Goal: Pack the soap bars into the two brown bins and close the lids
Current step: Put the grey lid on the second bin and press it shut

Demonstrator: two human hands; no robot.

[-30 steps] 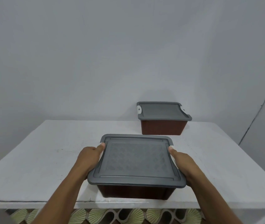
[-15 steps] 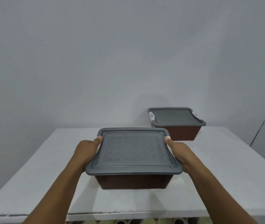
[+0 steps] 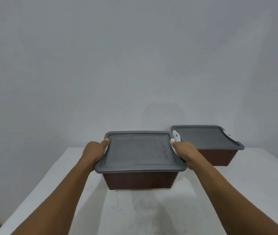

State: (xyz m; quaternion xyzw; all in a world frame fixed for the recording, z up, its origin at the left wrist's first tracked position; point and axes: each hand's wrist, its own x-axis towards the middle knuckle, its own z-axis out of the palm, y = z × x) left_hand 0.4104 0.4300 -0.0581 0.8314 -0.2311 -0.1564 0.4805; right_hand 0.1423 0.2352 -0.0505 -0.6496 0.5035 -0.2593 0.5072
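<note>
The white table point(image 3: 151, 209) carries two brown bins. The near bin point(image 3: 139, 180) is in the middle, in front of the person. The far bin point(image 3: 218, 157) stands behind it to the right, close to the wall. Each bin has a gray lid on it: the near lid point(image 3: 140, 151) lies flat on its rim, and so does the far lid point(image 3: 204, 136), which has a white clip point(image 3: 176, 136) at its left end. No soap bars are visible, so I judge they are already inside and the last step, closing the near bin, is in hand. The left hand point(image 3: 94, 152) and the right hand point(image 3: 184, 152) grip the two short sides of the near bin, with thumbs on the lid edge and fingers hidden under the rim. I cannot tell whether this bin rests on the table or is lifted a little. The next move probably calls for even pressure on both sides, so that the lid seats fully without pushing the bin into the far one.
</note>
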